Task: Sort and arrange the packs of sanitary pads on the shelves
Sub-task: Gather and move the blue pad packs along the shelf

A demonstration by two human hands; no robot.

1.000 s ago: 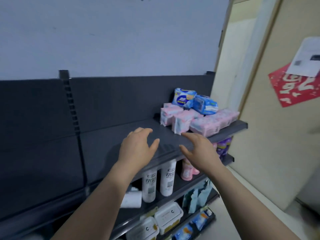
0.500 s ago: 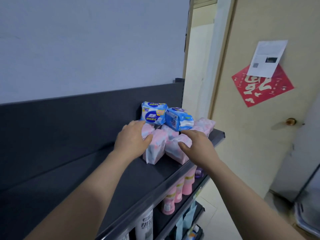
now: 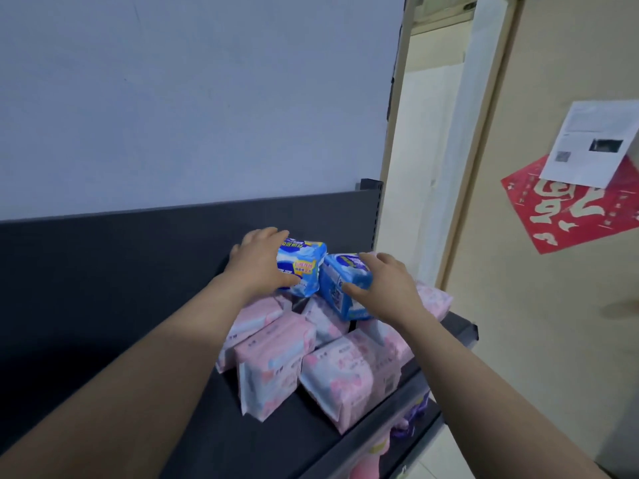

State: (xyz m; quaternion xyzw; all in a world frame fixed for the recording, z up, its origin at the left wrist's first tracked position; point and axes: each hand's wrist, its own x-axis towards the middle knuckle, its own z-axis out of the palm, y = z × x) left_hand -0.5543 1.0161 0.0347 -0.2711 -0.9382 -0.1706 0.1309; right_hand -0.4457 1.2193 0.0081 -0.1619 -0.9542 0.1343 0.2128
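Packs (image 3: 345, 371) crowd the right end of the top shelf (image 3: 138, 392), a dark board with a dark back panel. We judge the sorting barely begun: the two colours lie in one loose heap, with nothing in rows. The pink packs (image 3: 273, 361) make up the bulk of it. We count about six, some upright and some leaning on each other, though those at the back are partly hidden and the number may be off. On top of them sit two blue ones. Our left hand (image 3: 259, 262) grips the left blue pack (image 3: 302, 267), fingers over its far side and thumb on its front face. Our right hand (image 3: 383, 288) holds the right blue pack (image 3: 340, 295) the same way, fingers across the top and thumb on the near side. The two blue packs touch or nearly touch at their inner corners; we cannot tell which. What is left, as we read it, is to lift the blue pair off the heap, give it its own place on the shelf, then stand the pink ones in line. Below the shelf edge we glimpse a purple item (image 3: 411, 420) and a pink bottle (image 3: 366, 468).
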